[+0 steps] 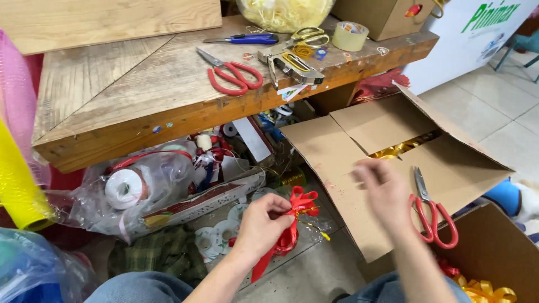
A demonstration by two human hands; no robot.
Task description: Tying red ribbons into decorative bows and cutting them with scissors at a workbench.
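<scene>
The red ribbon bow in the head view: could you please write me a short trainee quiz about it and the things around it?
1. True or false: the left hand holds the red ribbon bow.
2. Where do the red-handled scissors nearest the right hand lie?
A) on the wooden table
B) on a flap of the open cardboard box
C) in the plastic bag
3. Fill in: the roll of tape sits on the wooden ____.

Key: 1 true; 2 B; 3 table. The right hand is blurred, so its grip cannot be told.

Cardboard box (359, 168) — scissors (432, 216) — beside hands
</scene>
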